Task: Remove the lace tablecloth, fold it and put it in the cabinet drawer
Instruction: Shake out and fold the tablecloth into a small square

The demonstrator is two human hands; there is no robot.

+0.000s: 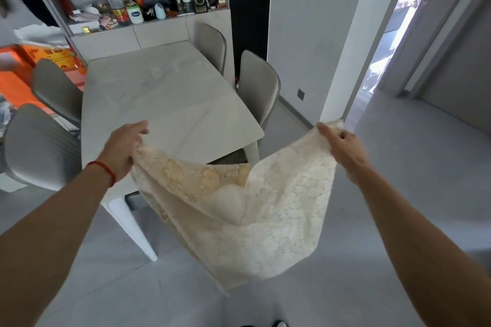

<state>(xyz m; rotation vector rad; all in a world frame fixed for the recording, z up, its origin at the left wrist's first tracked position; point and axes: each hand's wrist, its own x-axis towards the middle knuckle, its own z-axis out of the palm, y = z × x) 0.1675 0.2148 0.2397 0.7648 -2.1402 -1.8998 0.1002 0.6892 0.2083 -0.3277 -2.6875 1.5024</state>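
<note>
The lace tablecloth (239, 210) is off the worktop (170, 98) and hangs in the air between the two hands, in front of the worktop's near edge and near right corner. The left hand (123, 148) holds one upper corner of the cloth over the near edge of the worktop; its fingers (140, 127) are curled around the gathered lace, and a red string (105, 168) goes around the wrist. The right hand (342, 146) holds the other upper corner out past the near right corner of the worktop, above the floor (398, 167), with the fingers clamped on a bunched bit of the edge. Between the hands the cloth sags in a deep curve, and its lower part drops toward the floor in loose folds.

Grey chairs (259, 87) stand along the left and right edges of the worktop. Behind the far edge is a cabinet (132, 38) with bottles, jars and small things crowded on its top. An orange box (16, 79) is at the left, behind the chairs
</note>
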